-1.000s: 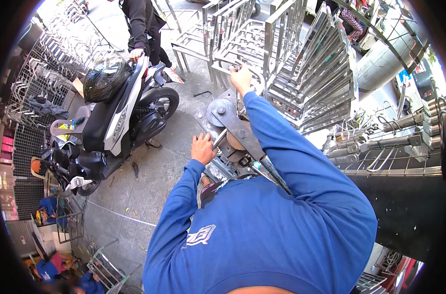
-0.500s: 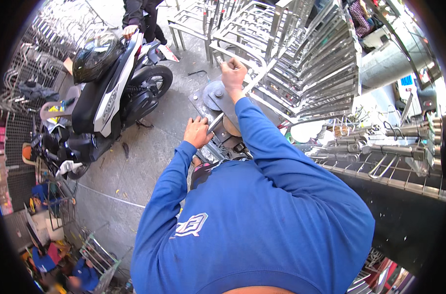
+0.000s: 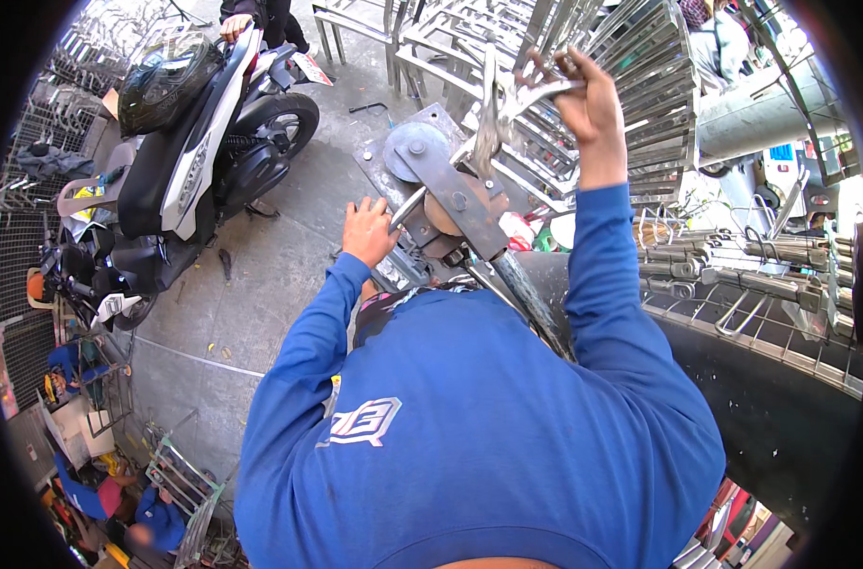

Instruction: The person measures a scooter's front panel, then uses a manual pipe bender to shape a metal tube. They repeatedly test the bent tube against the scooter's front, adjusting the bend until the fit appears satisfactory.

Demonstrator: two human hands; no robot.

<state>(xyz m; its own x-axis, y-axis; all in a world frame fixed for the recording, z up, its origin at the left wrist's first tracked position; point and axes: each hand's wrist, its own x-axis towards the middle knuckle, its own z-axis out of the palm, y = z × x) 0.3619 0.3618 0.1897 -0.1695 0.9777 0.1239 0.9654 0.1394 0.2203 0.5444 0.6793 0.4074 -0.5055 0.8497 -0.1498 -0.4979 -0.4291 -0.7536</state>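
Observation:
My left hand [image 3: 371, 232] is closed around the near end of a metal tube [image 3: 412, 205], beside a bench bender. The bender has a round grey die [image 3: 417, 150], a flat steel arm [image 3: 460, 202] and a rusty round plate [image 3: 441, 211] partly under the arm. Up and to the right, my right hand [image 3: 592, 104] is raised with its fingers apart and slightly curled. Next to those fingers is a curved, shiny tube [image 3: 548, 89]; whether they touch it is unclear. A motion-smeared metal piece [image 3: 488, 119] stands left of that hand, its kind unclear.
On the left stands a scooter [image 3: 199, 180] with a helmet [image 3: 166, 85] on it; a person's hand [image 3: 235, 27] rests at its rear. Metal frames [image 3: 630, 114] are stacked at the far right. A wire rack [image 3: 772, 356] runs along the right, above a dark panel.
My right hand has moved right and upward from beside the die, and its fist has loosened. The steel arm now shows fully. My left hand stays at the tube, and the view has shifted slightly.

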